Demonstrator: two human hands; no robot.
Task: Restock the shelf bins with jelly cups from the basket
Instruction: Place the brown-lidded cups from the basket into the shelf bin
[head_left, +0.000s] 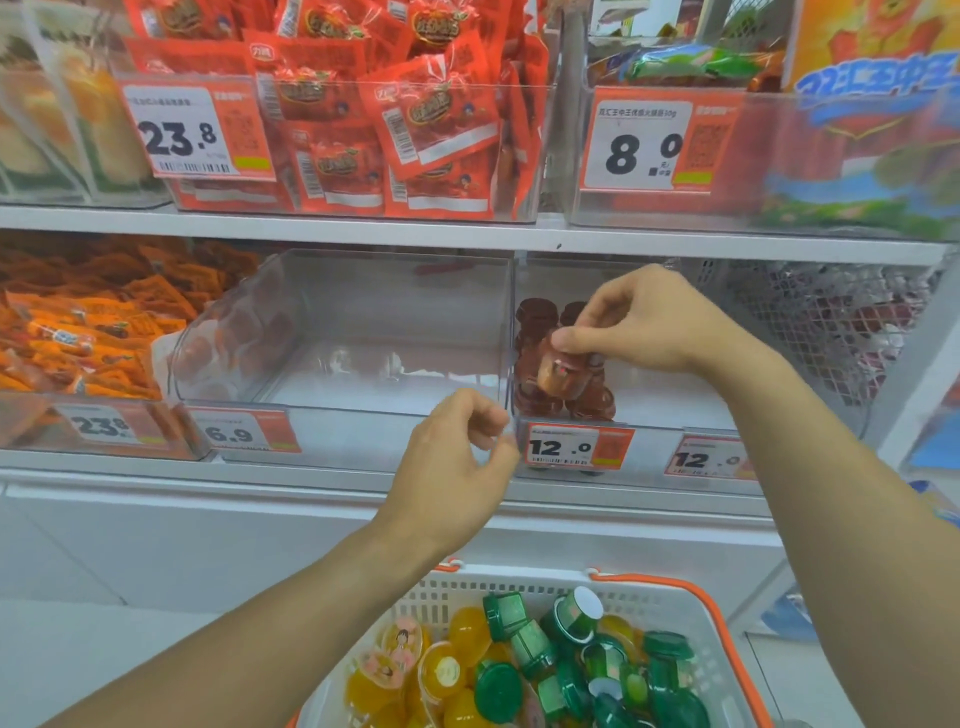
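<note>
Right hand: while it hovers over the clear bin (644, 410), the right hand (631, 325) pinches a brown jelly cup (558, 371).
Left hand: the left hand (457, 457) is loosely curled, empty.
Basket: the basket (691, 639) holds green and yellow cups.

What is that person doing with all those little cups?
A person is filling shop shelf bins with jelly cups. The right hand pinches a brown jelly cup over the clear bin with the 12.0 tag, where other brown cups already sit stacked. The left hand hangs in front of the shelf edge, fingers loosely curled, holding nothing that shows. Below, a white basket still holds many yellow and green cups. The bin beside it, tagged 6.9, looks nearly bare.
</note>
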